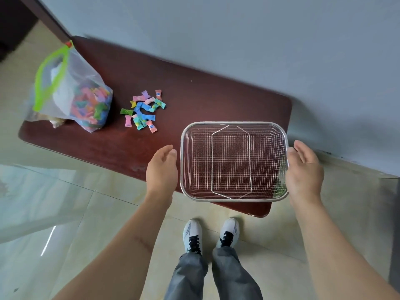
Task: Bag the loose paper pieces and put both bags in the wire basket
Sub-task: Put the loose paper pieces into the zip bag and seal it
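Note:
A rectangular wire basket (pixel 234 123) rests on the near right part of a dark red table (pixel 205 100), with nothing inside it. My left hand (pixel 162 167) hovers just left of the basket, fingers apart, a small gap from its rim. My right hand (pixel 304 167) lies against the basket's right rim, fingers loosely spread. Several loose coloured paper pieces (pixel 144 110) lie in a small heap left of the basket. At the table's left end stands a clear zip bag (pixel 86 94) with a green seal strip, mouth open, holding many coloured pieces. A second bag seems to lie beneath it.
The table stands against a pale grey wall (pixel 259 40). Its near edge overhangs a glossy tiled floor (pixel 65 202), where my white shoes (pixel 192 237) stand. A dark doorway or furniture (pixel 13 22) fills the top left corner.

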